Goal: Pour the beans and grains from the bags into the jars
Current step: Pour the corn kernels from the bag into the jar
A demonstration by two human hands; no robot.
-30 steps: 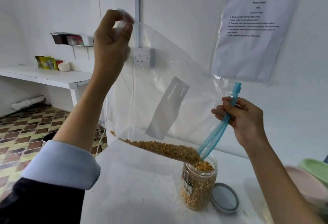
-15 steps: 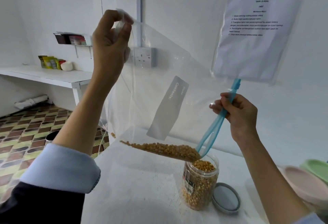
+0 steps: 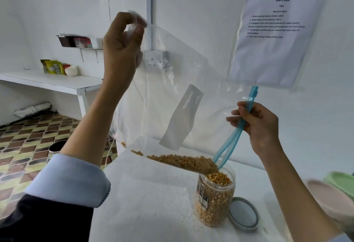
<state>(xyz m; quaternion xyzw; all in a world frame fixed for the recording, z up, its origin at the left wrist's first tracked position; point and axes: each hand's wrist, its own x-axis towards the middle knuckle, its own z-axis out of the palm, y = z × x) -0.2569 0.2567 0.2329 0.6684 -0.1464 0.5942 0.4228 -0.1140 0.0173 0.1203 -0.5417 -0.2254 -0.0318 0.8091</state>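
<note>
1. Progress: the jar (image 3: 215, 197), lower centre of the frame, is filled nearly to its rim with yellow kernels (image 3: 183, 162). A thin wedge of them remains in the low corner of the bag (image 3: 172, 88), just above the jar mouth — judge this pour as almost complete.
2. Remaining: empty that wedge, then fit the grey lid (image 3: 243, 214), which lies on the surface (image 3: 145, 203) just beside the jar. No other bags or jars are visible.
3. Hands: your left hand (image 3: 120, 50), upper left of centre, pinches the bag's raised corner. Your right hand (image 3: 256, 124), at centre right, grips the blue zip strip (image 3: 233, 136) with curled fingers.
4. Bag condition: clear, slack, tilted — its open mouth points down into the jar.
</note>
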